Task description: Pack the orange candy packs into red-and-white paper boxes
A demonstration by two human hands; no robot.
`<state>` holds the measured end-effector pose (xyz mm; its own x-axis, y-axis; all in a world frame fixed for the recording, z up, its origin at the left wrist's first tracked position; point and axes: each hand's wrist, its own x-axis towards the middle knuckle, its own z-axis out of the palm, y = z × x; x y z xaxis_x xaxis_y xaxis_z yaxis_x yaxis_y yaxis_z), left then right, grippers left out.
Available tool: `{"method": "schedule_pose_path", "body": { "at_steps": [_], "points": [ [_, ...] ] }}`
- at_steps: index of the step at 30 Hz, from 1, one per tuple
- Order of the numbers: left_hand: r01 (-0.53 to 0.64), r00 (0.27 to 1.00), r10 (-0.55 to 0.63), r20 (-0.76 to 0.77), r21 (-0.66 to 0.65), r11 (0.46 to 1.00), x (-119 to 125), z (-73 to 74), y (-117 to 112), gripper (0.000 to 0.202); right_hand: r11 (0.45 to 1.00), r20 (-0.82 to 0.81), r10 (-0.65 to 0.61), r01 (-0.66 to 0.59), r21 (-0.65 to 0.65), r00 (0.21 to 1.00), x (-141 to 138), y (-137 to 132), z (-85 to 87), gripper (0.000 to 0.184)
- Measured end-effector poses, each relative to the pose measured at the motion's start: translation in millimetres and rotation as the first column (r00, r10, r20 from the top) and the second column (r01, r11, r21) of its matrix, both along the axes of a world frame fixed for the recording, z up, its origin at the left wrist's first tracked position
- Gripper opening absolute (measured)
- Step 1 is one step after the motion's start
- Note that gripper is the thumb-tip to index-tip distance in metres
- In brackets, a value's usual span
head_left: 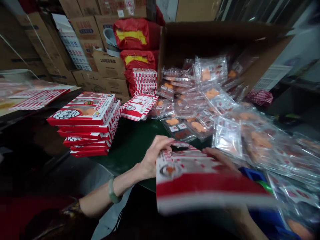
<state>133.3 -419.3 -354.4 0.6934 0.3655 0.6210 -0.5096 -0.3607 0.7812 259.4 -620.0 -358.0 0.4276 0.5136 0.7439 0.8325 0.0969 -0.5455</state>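
A red-and-white cardboard box [200,183] is held up close in front of me, its near edge smeared by motion. My left hand [155,155], with a pale green bangle on the wrist, grips the box's far left corner, the fingers bent over its edge. Along the right side lies my right hand [222,158], holding the box there; much of this hand is hidden behind the cardboard. Left of my hands stands a stack of similar boxes [82,113] with windows in their tops. Flat striped cartons [138,106] lie farther back.
Clear plastic packs [197,126] with orange pieces spill from a large open carton [222,31] across the green tabletop [132,136]. A blue object [253,174] with a green part sits beside my right hand. Red bundles [137,35] and brown cartons [110,66] are piled behind.
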Motion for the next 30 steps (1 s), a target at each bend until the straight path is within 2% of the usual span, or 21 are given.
{"method": "schedule_pose_path", "body": {
  "at_steps": [3, 5, 7, 9, 11, 14, 17, 19, 22, 26, 30],
  "points": [
    [0.051, 0.983, -0.086, -0.161, -0.207, 0.977, 5, 13.5, 1, 0.046, 0.987, 0.009, -0.095, 0.093, 0.13, 0.995, -1, 13, 4.9, 0.046],
    [0.004, 0.974, -0.075, -0.214, -0.311, 0.95, 13, 14.4, 6, 0.047, 0.984, -0.119, -0.121, 0.135, 0.118, 0.985, 4, 29, 5.1, 0.04],
    [-0.04, 0.968, -0.052, -0.244, -0.357, 0.933, 23, 7.6, 15, 0.047, 0.996, -0.271, -0.051, 0.068, 0.054, 0.961, 11, 45, 4.9, 0.04],
    [-0.028, 0.954, -0.085, -0.288, -0.368, 0.929, 31, -3.1, 24, 0.05, 0.999, -0.341, 0.031, -0.023, 0.027, 0.94, 18, 57, 8.0, 0.05],
    [0.012, 0.937, -0.149, -0.316, -0.398, 0.917, 37, -13.3, 31, 0.055, 0.997, -0.324, 0.059, -0.038, 0.069, 0.944, 24, 65, 15.1, 0.06],
    [0.017, 0.923, -0.186, -0.338, -0.447, 0.894, 45, -22.8, 38, 0.064, 0.988, -0.269, 0.044, -0.002, 0.157, 0.962, 34, 76, 25.2, 0.057],
    [-0.028, 0.931, -0.116, -0.347, -0.384, 0.923, 48, -24.9, 41, 0.073, 0.986, -0.302, 0.149, -0.118, 0.117, 0.942, 47, 85, 26.0, 0.056],
    [-0.057, 0.954, -0.041, -0.297, -0.314, 0.948, 47, -22.1, 40, 0.084, 0.979, -0.315, 0.202, -0.192, 0.064, 0.927, 55, 88, 21.8, 0.058],
    [-0.157, 0.985, 0.133, -0.112, -0.241, 0.958, 44, -11.6, 36, 0.089, 0.991, -0.236, 0.126, -0.132, -0.01, 0.963, 56, 86, 13.5, 0.06],
    [-0.359, 0.927, 0.365, 0.087, -0.075, 0.93, 43, 7.3, 33, 0.061, 1.0, -0.039, -0.01, 0.01, 0.02, 0.999, 46, 77, 7.9, 0.061],
    [-0.509, 0.822, 0.453, 0.346, 0.087, 0.856, 43, 20.4, 37, 0.032, 0.993, 0.133, -0.062, 0.049, 0.103, 0.989, 39, 71, 14.2, 0.054]
  ]
}}
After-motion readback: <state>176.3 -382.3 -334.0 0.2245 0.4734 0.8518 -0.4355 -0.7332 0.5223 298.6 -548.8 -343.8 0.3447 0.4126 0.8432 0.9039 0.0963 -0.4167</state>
